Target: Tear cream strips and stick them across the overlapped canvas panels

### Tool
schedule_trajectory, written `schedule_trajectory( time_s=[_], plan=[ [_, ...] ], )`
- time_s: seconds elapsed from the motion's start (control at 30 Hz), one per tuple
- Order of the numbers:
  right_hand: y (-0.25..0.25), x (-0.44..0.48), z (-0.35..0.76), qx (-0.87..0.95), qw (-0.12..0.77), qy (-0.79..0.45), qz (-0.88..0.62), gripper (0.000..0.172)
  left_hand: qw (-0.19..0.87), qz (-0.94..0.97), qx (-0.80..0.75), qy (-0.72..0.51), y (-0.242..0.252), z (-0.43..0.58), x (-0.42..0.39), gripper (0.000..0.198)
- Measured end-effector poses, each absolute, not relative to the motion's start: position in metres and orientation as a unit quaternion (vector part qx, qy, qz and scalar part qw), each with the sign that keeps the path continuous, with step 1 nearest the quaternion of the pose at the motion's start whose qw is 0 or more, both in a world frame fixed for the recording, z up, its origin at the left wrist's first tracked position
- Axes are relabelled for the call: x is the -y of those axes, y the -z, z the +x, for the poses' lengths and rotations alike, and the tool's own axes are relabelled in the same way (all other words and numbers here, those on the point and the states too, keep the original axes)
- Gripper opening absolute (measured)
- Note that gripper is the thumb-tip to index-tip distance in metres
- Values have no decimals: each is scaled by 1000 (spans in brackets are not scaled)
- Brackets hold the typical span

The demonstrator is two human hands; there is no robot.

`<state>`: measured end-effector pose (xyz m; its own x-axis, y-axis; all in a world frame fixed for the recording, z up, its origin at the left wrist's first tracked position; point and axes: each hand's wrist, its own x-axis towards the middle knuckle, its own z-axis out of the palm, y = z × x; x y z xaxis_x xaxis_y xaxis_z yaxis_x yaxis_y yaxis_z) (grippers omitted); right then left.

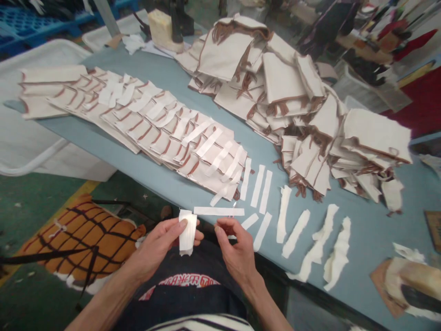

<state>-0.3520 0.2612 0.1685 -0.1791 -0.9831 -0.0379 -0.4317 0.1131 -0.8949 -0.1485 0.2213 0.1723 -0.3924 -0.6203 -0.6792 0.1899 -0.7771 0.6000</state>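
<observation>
My left hand (168, 232) holds a short stack of white strips (187, 233) upright, its thumb pressed on the front and its fingers behind. To the right, my right hand (236, 243) is curled with thumb and index finger close together; whatever is between them is too small to make out. Just beyond both hands, a long white strip (219, 211) lies along the edge of the blue-grey table (165, 184). More white strips (264, 192) lie to its right. Overlapping cream fabric pieces (151, 128) with brown edging run leftward, several with white strips on top.
A large heap of cream fabric pieces (241, 59) covers the table's far side. Ragged white strips (322, 239) lie at the right, near a block on a brown board (389, 285). A white bin (37, 59) and an orange cushion (93, 243) are at the left.
</observation>
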Motion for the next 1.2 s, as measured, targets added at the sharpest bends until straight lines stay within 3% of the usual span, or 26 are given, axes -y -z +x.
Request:
schedule_trajectory(
  time_s=[0.1,0.2,0.57,0.7,0.83,1.07,1.2],
  plan=[
    [-196,-248,-352,-535,225,380,-720,15,281,442,154,838,-182,-152,-219,55],
    [-213,-238,-349,-460,189,357,-791,26,301,411,107,854,-191,-154,-217,43],
    [-197,-236,-336,-459,113,324,-819,27,338,405,110,842,-191,-160,-216,34],
    [-191,-234,-332,-467,144,353,-798,16,325,435,140,828,-188,-160,-218,41],
    [-190,-234,-328,-509,229,404,-725,10,306,432,174,830,-186,-159,-217,51],
    [-196,-232,-325,-566,371,386,-627,27,277,452,313,788,-182,-148,-213,64],
    [-197,-230,-324,-573,428,383,-585,30,250,456,418,745,-181,-140,-210,52]
  ],
)
